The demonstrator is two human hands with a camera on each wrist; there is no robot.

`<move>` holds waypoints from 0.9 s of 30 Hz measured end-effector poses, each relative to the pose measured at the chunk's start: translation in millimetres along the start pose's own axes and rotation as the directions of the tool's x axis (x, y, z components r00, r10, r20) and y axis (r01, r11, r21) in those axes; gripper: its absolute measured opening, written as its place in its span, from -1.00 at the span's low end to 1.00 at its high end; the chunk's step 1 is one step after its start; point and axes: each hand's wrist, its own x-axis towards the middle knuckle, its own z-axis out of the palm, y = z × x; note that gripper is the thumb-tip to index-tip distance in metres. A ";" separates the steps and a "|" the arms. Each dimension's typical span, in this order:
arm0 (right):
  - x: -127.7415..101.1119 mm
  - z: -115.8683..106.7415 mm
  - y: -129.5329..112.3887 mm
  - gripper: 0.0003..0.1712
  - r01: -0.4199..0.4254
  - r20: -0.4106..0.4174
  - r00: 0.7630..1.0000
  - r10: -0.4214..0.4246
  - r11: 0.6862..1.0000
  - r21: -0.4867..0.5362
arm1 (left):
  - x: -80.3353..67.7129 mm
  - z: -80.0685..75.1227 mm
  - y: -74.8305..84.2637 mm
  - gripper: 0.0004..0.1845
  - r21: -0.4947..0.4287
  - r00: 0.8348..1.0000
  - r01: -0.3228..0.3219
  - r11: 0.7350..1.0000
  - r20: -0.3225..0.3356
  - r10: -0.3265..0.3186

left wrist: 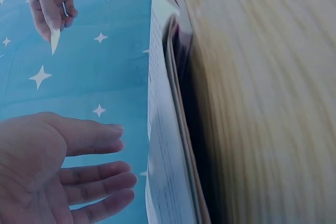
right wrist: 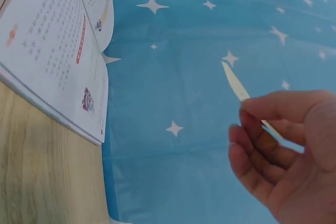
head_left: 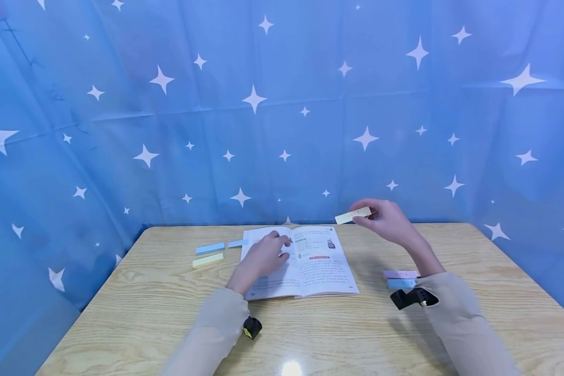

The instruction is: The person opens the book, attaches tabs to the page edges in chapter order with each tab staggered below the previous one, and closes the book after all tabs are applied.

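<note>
An open book lies on the table with printed text and small pictures on its pages. Over its left page is my left hand, fingers spread and slightly bent, with nothing in them in the left wrist view. My right hand is raised beyond the book's right side. Between thumb and fingers it pinches a yellow paper strip with handwriting on it; the right wrist view shows this strip nearly edge-on. A blue paper strip overlaps the book's left edge.
Left of the book lie another blue strip and a yellow strip. Below my right wrist are a pink strip and a blue strip, partly covered by the sleeve. A star-patterned blue curtain hangs behind the wooden table.
</note>
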 end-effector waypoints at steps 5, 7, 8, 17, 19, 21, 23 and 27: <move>2.3 1.3 6.5 -0.77 -0.042 0.010 0.999 0.042 0.999 -0.010 | 5.8 3.2 7.9 -0.74 -0.005 1.000 -0.016 1.000 0.012 0.016; 2.8 2.1 8.9 -0.77 -0.058 0.022 0.998 0.058 0.998 -0.009 | 7.8 3.8 11.9 -0.73 -0.008 1.000 -0.017 1.000 0.024 0.018; 3.0 2.6 10.2 -0.77 -0.066 0.027 0.997 0.066 0.998 -0.005 | 8.9 4.2 14.0 -0.72 -0.008 0.999 -0.017 1.000 0.030 0.017; 4.7 7.5 18.5 -0.72 -0.128 0.031 0.991 0.127 0.992 0.010 | 17.6 11.7 33.0 -0.68 0.018 0.997 0.005 1.000 0.072 -0.007; 5.3 8.3 19.6 -0.72 -0.134 0.030 0.991 0.133 0.991 0.013 | 19.3 12.8 37.3 -0.67 0.024 0.996 0.020 1.000 0.090 -0.022; 5.8 8.5 20.4 -0.73 -0.142 0.032 0.989 0.141 0.990 0.015 | 21.4 13.7 41.1 -0.65 0.033 0.993 0.036 0.999 0.112 -0.040; 6.5 8.2 21.2 -0.74 -0.154 0.031 0.988 0.153 0.988 0.018 | 23.7 14.3 45.1 -0.62 0.041 0.989 0.051 0.998 0.134 -0.056; 9.3 9.6 23.7 -0.76 -0.184 0.026 0.983 0.183 0.983 0.028 | 28.6 15.6 52.2 -0.56 0.044 0.982 0.071 0.997 0.170 -0.077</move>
